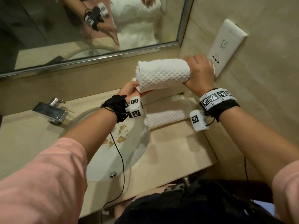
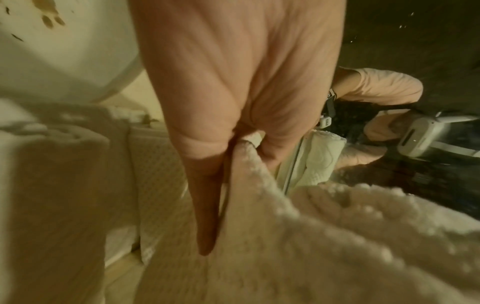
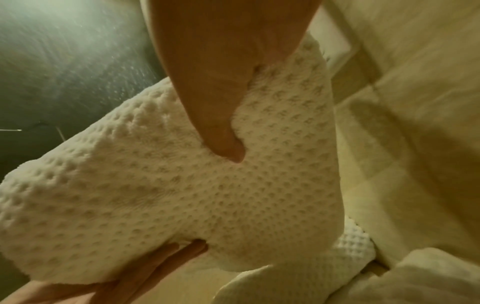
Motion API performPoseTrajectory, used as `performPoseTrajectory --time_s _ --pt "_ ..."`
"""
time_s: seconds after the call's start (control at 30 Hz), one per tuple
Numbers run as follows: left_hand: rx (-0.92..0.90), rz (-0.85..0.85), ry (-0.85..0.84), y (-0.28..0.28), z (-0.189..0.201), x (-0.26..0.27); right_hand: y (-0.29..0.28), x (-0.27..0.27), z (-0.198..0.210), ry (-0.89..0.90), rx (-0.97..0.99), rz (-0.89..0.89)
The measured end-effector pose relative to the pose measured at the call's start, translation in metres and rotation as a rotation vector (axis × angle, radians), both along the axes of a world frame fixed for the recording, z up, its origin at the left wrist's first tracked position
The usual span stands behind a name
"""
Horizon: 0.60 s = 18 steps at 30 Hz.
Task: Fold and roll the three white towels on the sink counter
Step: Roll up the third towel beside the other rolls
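Note:
A white dotted towel (image 1: 163, 75), rolled into a thick cylinder, is held in the air above the counter's back right corner. My right hand (image 1: 199, 73) grips its right end; the thumb (image 3: 221, 123) digs into the roll (image 3: 182, 195). My left hand (image 1: 129, 90) holds the lower left end, pinching the towel's edge (image 2: 311, 246) between thumb and straight fingers (image 2: 207, 205). A folded white towel (image 1: 165, 118) lies on the counter below the roll, and more white cloth (image 3: 348, 244) shows by the wall.
A white sink basin (image 1: 116, 159) with brown stains sits left of the towels, and a chrome faucet (image 1: 51, 112) stands at its far left. A mirror (image 1: 80, 29) lines the back wall. A wall socket plate (image 1: 226, 46) hangs right beside my right hand. The beige counter (image 1: 174, 151) runs to the right wall.

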<state>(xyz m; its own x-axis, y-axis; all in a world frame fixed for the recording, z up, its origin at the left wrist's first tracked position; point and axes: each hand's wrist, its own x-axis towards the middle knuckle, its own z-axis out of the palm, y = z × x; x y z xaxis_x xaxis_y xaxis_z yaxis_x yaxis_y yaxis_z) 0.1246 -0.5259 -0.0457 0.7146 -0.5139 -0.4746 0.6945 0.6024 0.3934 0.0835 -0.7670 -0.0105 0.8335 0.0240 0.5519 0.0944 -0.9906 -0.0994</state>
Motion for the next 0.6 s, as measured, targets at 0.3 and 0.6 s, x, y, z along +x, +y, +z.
performPoseTrajectory --time_s 0.3,0.6 --pt "-0.022 -0.123 -0.101 -0.021 0.021 -0.042 -0.018 -0.074 0.013 -0.041 -0.003 -0.083" --pt "0.009 -0.176 -0.176 -0.039 0.025 -0.129 -0.035 -0.159 0.019 0.036 -0.013 -0.054"
